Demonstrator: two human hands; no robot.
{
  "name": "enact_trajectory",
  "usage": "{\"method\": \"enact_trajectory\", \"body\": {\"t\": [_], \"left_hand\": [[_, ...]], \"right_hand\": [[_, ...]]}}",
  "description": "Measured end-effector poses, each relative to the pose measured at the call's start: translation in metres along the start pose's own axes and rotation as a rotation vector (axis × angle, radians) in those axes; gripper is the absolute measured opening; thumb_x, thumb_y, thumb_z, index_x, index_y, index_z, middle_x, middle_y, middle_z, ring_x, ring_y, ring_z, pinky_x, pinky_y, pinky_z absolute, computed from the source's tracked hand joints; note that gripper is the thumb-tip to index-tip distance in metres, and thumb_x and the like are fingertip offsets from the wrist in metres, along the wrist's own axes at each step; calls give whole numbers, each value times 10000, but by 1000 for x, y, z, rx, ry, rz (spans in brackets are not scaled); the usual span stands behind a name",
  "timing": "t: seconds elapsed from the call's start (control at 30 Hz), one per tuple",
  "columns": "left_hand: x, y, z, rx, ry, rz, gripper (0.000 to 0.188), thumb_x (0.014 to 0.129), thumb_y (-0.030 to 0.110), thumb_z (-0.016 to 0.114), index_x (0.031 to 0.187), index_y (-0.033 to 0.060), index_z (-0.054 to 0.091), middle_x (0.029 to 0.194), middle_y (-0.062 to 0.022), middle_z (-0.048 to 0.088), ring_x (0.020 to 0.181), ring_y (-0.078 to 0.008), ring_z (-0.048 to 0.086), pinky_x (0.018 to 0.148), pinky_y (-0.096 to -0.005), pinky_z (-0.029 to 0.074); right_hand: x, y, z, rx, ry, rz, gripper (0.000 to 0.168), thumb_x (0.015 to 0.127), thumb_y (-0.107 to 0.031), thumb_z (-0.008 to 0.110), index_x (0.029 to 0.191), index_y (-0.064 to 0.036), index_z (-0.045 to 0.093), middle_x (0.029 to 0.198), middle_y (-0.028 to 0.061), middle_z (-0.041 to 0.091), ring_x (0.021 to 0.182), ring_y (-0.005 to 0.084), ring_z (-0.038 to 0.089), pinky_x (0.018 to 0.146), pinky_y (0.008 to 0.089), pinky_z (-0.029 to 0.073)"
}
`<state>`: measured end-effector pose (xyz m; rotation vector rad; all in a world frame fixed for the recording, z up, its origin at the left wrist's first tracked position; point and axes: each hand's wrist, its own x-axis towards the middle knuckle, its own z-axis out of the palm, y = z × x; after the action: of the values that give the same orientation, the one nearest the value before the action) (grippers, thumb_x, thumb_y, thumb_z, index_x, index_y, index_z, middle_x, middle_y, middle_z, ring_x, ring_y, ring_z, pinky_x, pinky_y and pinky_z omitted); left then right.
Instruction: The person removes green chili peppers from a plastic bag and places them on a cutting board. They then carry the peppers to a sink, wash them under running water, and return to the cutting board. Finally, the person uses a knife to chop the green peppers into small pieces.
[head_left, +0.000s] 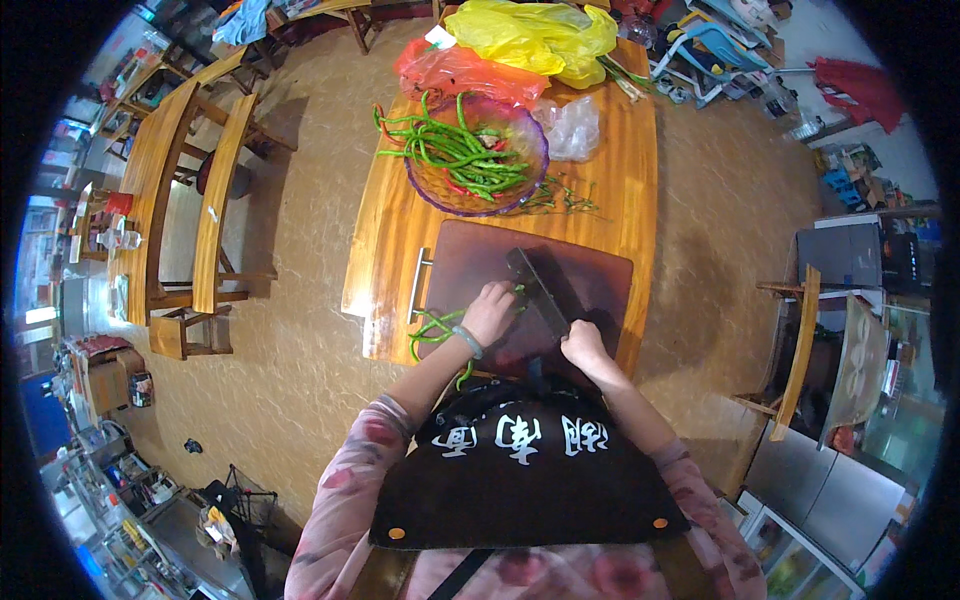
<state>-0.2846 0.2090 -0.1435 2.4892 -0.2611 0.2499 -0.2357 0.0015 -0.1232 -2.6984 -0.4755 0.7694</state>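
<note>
My right hand (586, 349) grips the handle of a dark cleaver (544, 292), whose blade slants up and left across the brown cutting board (480, 244). My left hand (489, 309) bends over the board just left of the blade, fingers curled on a green piece (519, 289), probably chili pepper. Its full extent is hidden under my fingers. Several long green chili peppers (427, 327) lie at the board's left edge, partly beneath my left forearm. Beyond the board, a clear purple-rimmed bowl (543, 150) holds long green peppers (469, 150) and a few red ones.
Stem scraps (566, 201) lie right of the bowl on the wooden table (390, 247). Behind are a red plastic bag (465, 71), a yellow bag (532, 37) and a clear bag (574, 129). A metal handle (418, 285) borders the board's left side. A bench (225, 202) stands further left.
</note>
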Motion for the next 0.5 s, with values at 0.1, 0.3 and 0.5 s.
{"method": "enact_trajectory", "body": {"t": [0.1,0.3,0.5], "left_hand": [[-7,-5,3,-6,26,56,265,644,89,562,900,32,527,1028,-127,470,949,-287,455,811,-337,414],[-11,-12,17,16,-11,-24,191,658,117,545,836,49,558,921,-106,509,841,-271,500,714,-343,449],[-6,-4,9,10,68,-27,157,648,119,549,793,63,567,862,-92,509,774,-264,497,665,-342,451]], "right_hand": [[-2,-5,-1,-18,-20,14,175,647,-116,567,679,56,580,689,254,554,720,378,556,680,432,447],[-23,-35,-15,-117,33,-52,124,613,-46,510,654,41,589,664,240,566,668,366,578,632,418,472],[-25,-58,-36,-155,-53,-58,113,604,-26,508,649,46,582,679,249,561,676,380,569,644,436,463]]}}
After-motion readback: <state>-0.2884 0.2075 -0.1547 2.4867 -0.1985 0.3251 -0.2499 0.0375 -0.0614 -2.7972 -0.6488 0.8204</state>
